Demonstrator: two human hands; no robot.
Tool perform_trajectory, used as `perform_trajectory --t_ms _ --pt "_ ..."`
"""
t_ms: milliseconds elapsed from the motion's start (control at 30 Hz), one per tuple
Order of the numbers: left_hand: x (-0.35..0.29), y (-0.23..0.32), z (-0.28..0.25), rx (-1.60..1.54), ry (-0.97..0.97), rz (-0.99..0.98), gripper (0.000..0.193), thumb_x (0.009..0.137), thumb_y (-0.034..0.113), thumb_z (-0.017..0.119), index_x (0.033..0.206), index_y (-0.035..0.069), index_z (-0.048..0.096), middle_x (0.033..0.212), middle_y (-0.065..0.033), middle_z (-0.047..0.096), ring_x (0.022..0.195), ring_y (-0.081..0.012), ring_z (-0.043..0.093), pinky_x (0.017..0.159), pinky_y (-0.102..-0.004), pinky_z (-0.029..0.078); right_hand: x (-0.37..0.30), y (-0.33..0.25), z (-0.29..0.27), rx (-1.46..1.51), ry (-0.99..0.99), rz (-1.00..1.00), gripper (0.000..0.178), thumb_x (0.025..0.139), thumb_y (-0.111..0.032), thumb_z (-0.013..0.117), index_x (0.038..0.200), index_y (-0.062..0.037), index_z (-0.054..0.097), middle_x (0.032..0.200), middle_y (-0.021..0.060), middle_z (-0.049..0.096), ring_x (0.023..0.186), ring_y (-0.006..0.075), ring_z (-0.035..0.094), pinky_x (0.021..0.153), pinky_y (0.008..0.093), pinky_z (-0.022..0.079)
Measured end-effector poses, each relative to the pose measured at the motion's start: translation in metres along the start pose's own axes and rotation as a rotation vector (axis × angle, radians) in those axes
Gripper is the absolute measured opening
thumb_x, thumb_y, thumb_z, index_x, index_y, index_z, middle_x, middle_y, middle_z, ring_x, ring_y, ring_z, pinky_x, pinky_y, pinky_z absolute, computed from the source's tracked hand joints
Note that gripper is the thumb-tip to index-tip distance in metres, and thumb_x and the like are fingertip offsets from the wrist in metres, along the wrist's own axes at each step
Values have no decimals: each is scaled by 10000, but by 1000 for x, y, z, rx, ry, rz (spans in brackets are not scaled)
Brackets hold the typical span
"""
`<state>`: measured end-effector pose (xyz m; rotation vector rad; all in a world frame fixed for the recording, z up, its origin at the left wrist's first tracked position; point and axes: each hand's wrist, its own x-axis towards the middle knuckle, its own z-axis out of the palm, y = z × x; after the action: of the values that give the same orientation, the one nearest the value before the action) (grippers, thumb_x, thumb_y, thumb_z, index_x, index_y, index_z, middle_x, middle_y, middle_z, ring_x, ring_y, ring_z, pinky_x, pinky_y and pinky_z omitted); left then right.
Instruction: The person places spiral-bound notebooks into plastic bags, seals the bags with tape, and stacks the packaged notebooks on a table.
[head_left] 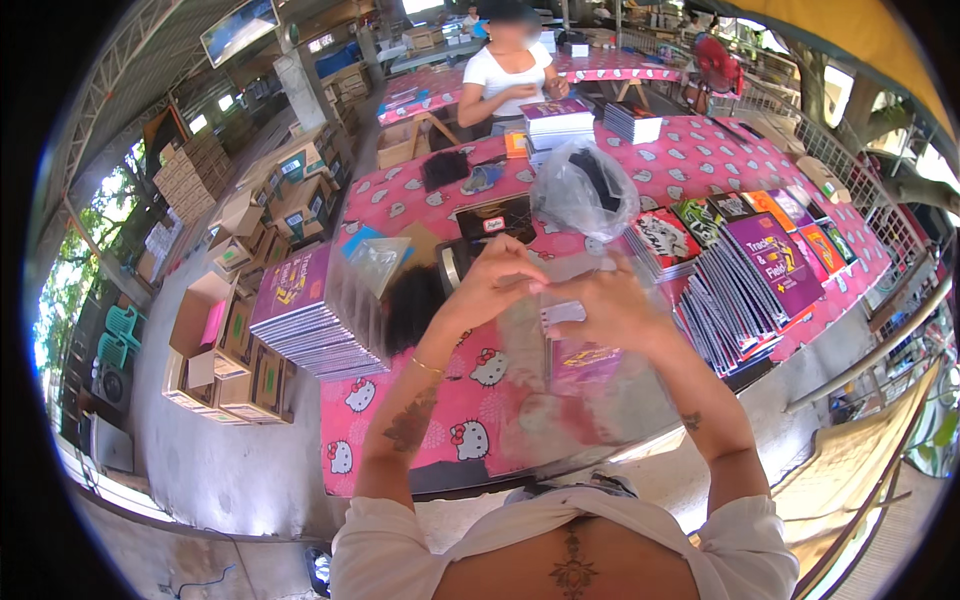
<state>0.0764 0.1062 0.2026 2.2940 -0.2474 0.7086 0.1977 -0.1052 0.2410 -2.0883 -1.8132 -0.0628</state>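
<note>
Above the pink patterned tablecloth, both hands meet at the middle of the table. The fingers of my left hand (500,285) are pinched together on the edge of a clear plastic sleeve (575,266). My right hand (615,308) has its fingers curled on the same thin plastic, close to the left fingertips. Below them lies a purple notebook (585,365), partly hidden by the right hand and the glare of the plastic. Beside my left hand are a tape roll (452,262) and a dark fuzzy item (415,305).
A tall notebook stack (315,300) stands left, and fanned purple notebooks (745,285) lie right. A clear bag (585,190) sits beyond my hands. Cardboard boxes (235,345) crowd the floor at left. Across the table, a person in white (508,80) stands behind another notebook stack (557,125).
</note>
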Motion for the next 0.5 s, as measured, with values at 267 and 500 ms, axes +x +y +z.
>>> perform_trajectory --t_ms 267,500 --pt "15 14 24 146 -6 -56 111 904 195 721 989 131 751 1488 -86 360 1406 -270 318 1114 -423 347 -67 75 -5 212 519 -25 468 667 -318 868 1039 -133 651 1094 92 616 1135 302 556 1025 511 365" --pt "15 12 34 162 37 -94 99 912 170 709 989 124 750 1509 -83 357 1331 -250 422 1052 -405 398 -78 107 46 377 240 -111 668 615 -299 914 1157 -108 573 1111 85 582 1130 305 521 994 428 374"
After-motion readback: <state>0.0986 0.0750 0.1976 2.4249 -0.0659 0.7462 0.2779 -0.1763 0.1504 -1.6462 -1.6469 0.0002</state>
